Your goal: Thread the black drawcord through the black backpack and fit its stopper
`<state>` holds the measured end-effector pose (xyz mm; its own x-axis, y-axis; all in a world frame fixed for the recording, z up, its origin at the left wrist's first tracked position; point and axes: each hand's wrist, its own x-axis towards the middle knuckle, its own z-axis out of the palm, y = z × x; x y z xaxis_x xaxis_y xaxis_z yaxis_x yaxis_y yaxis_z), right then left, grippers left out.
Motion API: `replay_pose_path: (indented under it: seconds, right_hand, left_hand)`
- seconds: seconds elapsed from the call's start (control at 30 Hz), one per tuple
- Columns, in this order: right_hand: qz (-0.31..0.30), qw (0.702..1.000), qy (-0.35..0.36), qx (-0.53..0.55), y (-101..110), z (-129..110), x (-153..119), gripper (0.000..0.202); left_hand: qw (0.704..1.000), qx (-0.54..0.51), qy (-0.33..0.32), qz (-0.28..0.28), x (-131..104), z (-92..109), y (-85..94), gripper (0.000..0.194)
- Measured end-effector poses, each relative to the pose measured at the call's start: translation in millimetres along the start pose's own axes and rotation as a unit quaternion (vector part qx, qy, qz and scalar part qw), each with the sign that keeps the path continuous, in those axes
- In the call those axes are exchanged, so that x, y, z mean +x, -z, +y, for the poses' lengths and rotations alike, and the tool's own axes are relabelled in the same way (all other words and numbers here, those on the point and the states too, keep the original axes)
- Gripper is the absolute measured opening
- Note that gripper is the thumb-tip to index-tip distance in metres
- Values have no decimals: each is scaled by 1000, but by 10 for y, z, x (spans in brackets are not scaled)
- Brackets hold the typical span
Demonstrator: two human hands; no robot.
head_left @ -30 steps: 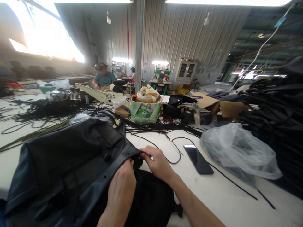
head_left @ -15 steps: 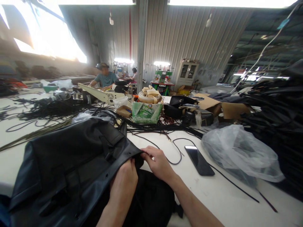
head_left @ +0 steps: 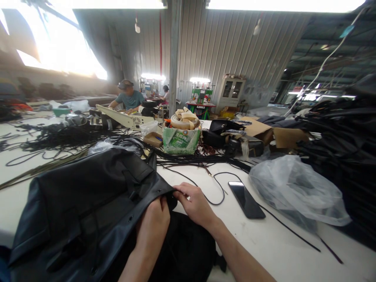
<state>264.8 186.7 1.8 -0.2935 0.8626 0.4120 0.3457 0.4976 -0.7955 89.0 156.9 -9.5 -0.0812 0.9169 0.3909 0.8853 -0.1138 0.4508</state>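
Black leather bag (head_left: 88, 203), white table (head_left: 273, 243), green-printed box (head_left: 180, 141), black phone (head_left: 246, 199)

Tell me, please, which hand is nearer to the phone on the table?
The right hand: it is just left of the phone, pinching the black bag. The left hand is farther left.

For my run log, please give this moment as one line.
left hand: pinches corner of black leather bag | right hand: pinches same corner | black smartphone: flat on white table, right of hands
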Motion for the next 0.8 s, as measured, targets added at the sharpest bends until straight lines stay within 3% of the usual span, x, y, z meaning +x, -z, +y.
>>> replay_pose_path:
  seconds: [0.2, 0.43, 0.7, 0.8]
  right_hand:
    - [2, 1000, -1, 3, 5, -3, -2, 26]
    - [4, 1000, 4, 4, -10, 30, -7, 27]
    - [-6, 1000, -14, 8, 19, 4, -7, 25]
    - [-53, 992, -79, 79, 76, 101, 2, 27]
  left_hand:
    - [999, -35, 9, 32, -8, -45, -80, 46]
    - [998, -56, 26, 30, 40, -30, -41, 48]
    - [997, -79, 0, 4, -9, -50, -122, 43]
    - [995, -91, -7, -36, -22, -34, -113, 40]
